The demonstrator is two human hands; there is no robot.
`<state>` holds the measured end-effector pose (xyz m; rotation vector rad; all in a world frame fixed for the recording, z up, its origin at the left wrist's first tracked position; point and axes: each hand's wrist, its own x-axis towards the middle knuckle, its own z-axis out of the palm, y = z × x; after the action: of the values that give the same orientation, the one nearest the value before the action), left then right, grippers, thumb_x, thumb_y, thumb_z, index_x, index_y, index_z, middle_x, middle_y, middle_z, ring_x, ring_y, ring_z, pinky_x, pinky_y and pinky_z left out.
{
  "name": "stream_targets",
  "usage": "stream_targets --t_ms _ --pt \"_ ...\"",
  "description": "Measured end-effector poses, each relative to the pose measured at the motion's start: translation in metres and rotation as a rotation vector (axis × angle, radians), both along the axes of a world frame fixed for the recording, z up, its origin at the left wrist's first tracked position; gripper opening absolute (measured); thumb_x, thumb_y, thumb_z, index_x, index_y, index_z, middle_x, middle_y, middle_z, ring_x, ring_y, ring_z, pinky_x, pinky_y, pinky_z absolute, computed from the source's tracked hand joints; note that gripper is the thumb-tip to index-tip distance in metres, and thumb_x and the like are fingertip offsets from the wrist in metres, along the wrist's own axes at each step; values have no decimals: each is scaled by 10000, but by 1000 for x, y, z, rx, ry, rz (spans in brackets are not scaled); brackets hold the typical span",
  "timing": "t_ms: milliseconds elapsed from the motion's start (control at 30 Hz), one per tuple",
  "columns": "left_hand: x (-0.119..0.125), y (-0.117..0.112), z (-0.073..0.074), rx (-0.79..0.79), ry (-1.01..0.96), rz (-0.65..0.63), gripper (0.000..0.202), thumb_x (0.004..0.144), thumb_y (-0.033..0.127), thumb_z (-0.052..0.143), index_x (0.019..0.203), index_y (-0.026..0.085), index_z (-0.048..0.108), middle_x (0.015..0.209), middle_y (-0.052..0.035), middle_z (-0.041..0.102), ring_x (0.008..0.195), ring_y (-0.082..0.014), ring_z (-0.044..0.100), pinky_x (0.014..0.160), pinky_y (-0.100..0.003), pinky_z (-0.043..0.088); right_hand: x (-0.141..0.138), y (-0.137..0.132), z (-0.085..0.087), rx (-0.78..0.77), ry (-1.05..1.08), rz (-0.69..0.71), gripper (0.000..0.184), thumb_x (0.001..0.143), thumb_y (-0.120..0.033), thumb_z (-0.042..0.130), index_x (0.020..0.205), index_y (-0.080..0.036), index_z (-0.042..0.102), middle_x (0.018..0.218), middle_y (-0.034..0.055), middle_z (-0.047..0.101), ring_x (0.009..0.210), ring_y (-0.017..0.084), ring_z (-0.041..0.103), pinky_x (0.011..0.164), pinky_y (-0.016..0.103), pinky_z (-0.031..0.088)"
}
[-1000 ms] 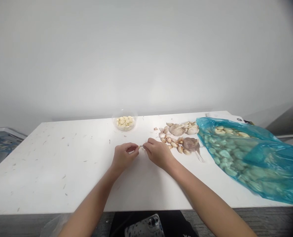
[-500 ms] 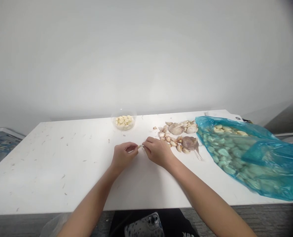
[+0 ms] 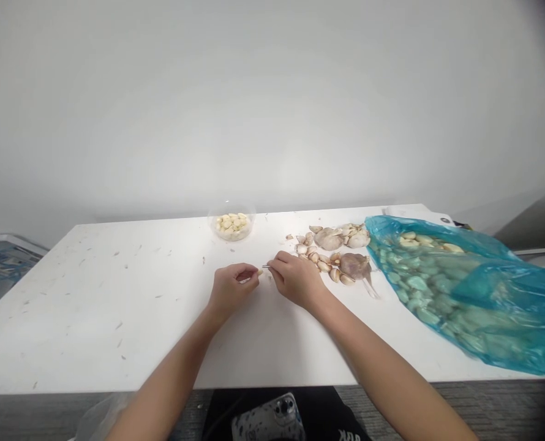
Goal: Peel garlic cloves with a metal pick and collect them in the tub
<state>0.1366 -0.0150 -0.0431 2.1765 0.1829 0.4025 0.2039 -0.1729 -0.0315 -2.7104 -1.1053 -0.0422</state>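
My left hand is closed, its thumb and fingertips pinching a small pale garlic clove over the middle of the table. Facing it, my right hand is closed on a thin metal tool; only its narrow tip shows, so I cannot tell its kind. That tip lies just above and beside the clove. To the right of my right hand is a group of unpeeled garlic cloves and a purplish garlic bulb. A clear round bowl of peeled cloves stands beyond my left hand.
Paler garlic bulbs lie behind the loose cloves. A blue plastic bag full of garlic covers the right end of the white table. Bits of skin are scattered on the left. A phone rests on my lap.
The tool's tip in my right hand has lifted slightly off the clove. My left hand keeps its pinch, almost in the same place.
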Motion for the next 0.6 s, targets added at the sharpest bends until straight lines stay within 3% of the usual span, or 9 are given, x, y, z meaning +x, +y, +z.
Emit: stream_targets --t_ms 133,600 --pt "0 1 -1 -4 -7 -8 111 716 247 615 748 168 685 747 -17 678 693 -140 641 690 -235 536 0 -2 -1 43 -8 4 316 912 -304 350 1016 -258 645 954 7 594 766 134 568 542 283 252" --pt "0 3 -2 12 -14 -20 117 725 250 613 766 177 694 783 -13 684 732 -145 649 728 -248 545 0 2 -1 -35 24 23 321 931 -242 319 988 -223 634 932 15 574 742 129 544 552 287 250"
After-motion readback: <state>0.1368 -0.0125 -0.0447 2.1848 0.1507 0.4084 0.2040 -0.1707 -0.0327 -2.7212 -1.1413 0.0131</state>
